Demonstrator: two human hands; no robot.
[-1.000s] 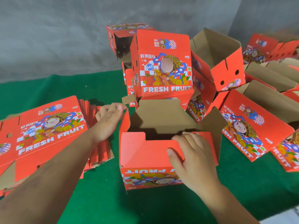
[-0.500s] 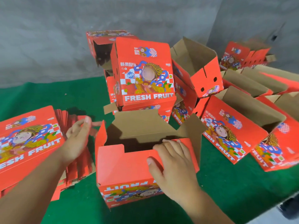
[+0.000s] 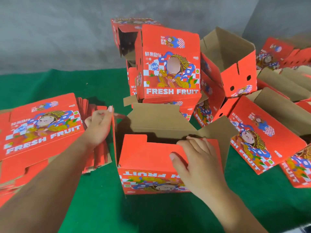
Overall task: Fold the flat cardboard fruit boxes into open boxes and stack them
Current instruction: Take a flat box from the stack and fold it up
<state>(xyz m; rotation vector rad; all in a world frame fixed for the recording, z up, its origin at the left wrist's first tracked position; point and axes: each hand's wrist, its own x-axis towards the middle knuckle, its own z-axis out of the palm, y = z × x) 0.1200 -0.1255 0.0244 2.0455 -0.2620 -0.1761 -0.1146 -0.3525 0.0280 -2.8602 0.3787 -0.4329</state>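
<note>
The right hand (image 3: 196, 158) lies on the near red flap of the half-folded box (image 3: 151, 165), fingers fairly straight with their tips over the flap's top edge and the thumb pressed flat against its outer face. The left hand (image 3: 99, 125) holds the box's upright left side flap (image 3: 114, 137), thumb along the flap's edge and the other fingers curled behind it. The box stands on the green counter (image 3: 101, 207) right in front of the person, top open, brown inside showing; its far flap (image 3: 156, 118) stands up and its right flap (image 3: 217, 132) leans outward. The print on its near wall reads upside down.

Just left of the box, under the left forearm, lies the stack of flat boxes (image 3: 42, 125), printed face up. Behind the box, folded boxes (image 3: 168, 64) are piled against the grey wall (image 3: 50, 31), the front one showing FRESH FRUIT. To the right, more opened boxes (image 3: 262, 137) lie tipped on their sides, brown insides in view
</note>
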